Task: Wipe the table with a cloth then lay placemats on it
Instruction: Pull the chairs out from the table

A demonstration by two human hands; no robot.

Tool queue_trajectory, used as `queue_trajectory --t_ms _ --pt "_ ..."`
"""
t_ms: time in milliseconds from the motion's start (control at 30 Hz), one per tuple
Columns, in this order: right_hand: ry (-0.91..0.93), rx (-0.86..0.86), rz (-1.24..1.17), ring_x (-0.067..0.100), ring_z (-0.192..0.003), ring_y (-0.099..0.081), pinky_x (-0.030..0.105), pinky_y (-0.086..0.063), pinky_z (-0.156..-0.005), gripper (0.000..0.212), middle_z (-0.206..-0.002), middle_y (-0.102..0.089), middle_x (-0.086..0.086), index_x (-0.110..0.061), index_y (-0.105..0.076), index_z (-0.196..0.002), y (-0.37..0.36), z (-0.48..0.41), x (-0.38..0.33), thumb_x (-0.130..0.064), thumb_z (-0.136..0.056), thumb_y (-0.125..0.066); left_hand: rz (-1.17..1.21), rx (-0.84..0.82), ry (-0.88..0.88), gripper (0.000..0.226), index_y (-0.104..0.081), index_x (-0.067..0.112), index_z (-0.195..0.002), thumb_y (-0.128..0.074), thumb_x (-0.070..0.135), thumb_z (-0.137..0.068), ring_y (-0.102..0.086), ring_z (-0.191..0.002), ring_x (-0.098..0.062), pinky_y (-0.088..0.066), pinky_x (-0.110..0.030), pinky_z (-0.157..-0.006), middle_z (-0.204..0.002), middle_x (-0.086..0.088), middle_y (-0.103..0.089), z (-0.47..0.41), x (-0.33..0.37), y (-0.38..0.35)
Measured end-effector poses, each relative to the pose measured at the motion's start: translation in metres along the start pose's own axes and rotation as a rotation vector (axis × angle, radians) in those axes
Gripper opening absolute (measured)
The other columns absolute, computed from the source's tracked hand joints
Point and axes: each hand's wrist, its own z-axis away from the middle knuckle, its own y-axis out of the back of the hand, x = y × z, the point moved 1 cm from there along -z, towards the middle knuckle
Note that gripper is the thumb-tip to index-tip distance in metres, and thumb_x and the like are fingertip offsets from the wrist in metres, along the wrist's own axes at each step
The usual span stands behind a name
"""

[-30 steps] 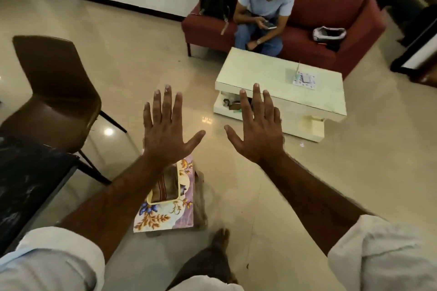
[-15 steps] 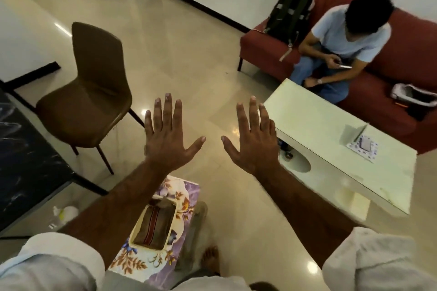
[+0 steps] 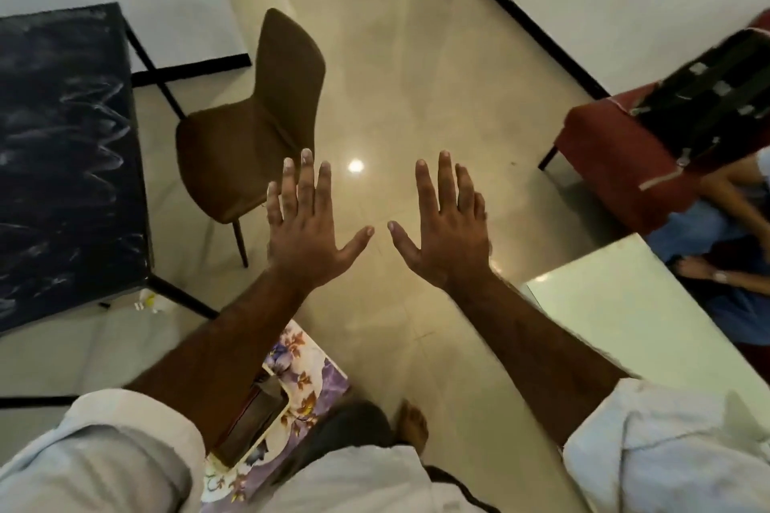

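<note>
My left hand (image 3: 308, 225) and my right hand (image 3: 446, 227) are stretched out in front of me over the floor, palms down, fingers spread, holding nothing. A black marble-patterned table (image 3: 62, 162) stands at the left, smeared with whitish streaks. On the floor below my left forearm lie floral placemats (image 3: 308, 371) with a brown folded cloth (image 3: 258, 416) on top, partly hidden by my arm. A low white table (image 3: 633, 329) sits at the right.
A brown chair (image 3: 254, 125) stands next to the black table. A red sofa (image 3: 612, 154) with a black backpack (image 3: 716, 96) and a seated person (image 3: 725, 237) is at the right. A small white object (image 3: 148, 300) lies under the black table. My bare foot (image 3: 412, 425) is on the tiled floor.
My view has swung left: the white table and sofa slid to the right edge, the black table and chair came into fuller view. Both hands stay outstretched and empty.
</note>
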Motion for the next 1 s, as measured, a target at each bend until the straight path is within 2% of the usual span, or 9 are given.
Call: queue_trajectory --t_ms 200,367,533,667,900,1000 --pt "0.164 0.034 -0.057 0.043 -0.168 -0.026 0.059 -0.041 -0.121 0.097 -0.185 -0.016 0.017 -0.017 -0.026 -0.177 -0.031 -0.098 0.000 -0.079 -0.104 -0.041 -0.031 -0.018 0.187 0.123 0.002 0.015 -0.179 -0.037 0.095 -0.094 0.012 -0.173 -0.038 -0.009 -0.067 -0.135 -0.186 -0.013 0.015 -0.052 -0.017 -0.017" --pt "0.259 -0.035 -0.083 0.043 -0.169 -0.021 0.062 -0.037 -0.123 0.101 -0.186 -0.010 0.017 -0.019 -0.021 -0.179 -0.076 -0.185 -0.015 -0.081 -0.102 -0.042 -0.042 -0.016 0.300 0.124 0.002 0.016 -0.179 -0.037 0.096 -0.093 0.012 -0.172 -0.038 -0.007 -0.067 -0.135 -0.186 -0.012 0.016 -0.113 -0.049 -0.050" --pt "0.345 -0.088 -0.071 0.043 -0.168 -0.024 0.061 -0.041 -0.121 0.100 -0.186 -0.013 0.017 -0.018 -0.025 -0.178 -0.129 -0.301 -0.050 -0.081 -0.102 -0.041 -0.040 -0.027 0.440 0.123 -0.002 0.015 -0.179 -0.036 0.096 -0.093 0.008 -0.173 -0.038 -0.011 -0.067 -0.135 -0.187 -0.013 0.012 -0.198 -0.107 -0.090" --pt "0.381 -0.116 -0.077 0.042 -0.169 -0.021 0.060 -0.039 -0.123 0.101 -0.186 -0.011 0.015 -0.019 -0.021 -0.179 -0.150 -0.374 -0.074 -0.083 -0.102 -0.037 0.002 -0.053 0.470 0.125 -0.002 0.014 -0.179 -0.037 0.097 -0.092 0.009 -0.173 -0.037 -0.011 -0.068 -0.135 -0.187 -0.013 0.013 -0.251 -0.142 -0.102" --pt "0.471 -0.154 -0.090 0.041 -0.169 -0.022 0.062 -0.040 -0.125 0.101 -0.186 -0.013 0.016 -0.018 -0.025 -0.178 -0.189 -0.481 -0.118 -0.083 -0.102 -0.041 0.033 -0.092 0.558 0.124 0.005 0.015 -0.179 -0.029 0.097 -0.093 0.014 -0.172 -0.037 -0.008 -0.068 -0.136 -0.186 -0.012 0.018 -0.331 -0.202 -0.117" --pt "0.553 -0.192 -0.080 0.041 -0.169 -0.021 0.065 -0.039 -0.125 0.101 -0.186 -0.012 0.016 -0.018 -0.023 -0.178 -0.213 -0.540 -0.144 -0.083 -0.102 -0.041 0.056 -0.084 0.665 0.122 0.009 0.016 -0.178 -0.031 0.096 -0.094 0.018 -0.172 -0.035 -0.006 -0.067 -0.136 -0.185 -0.009 0.023 -0.365 -0.232 -0.134"
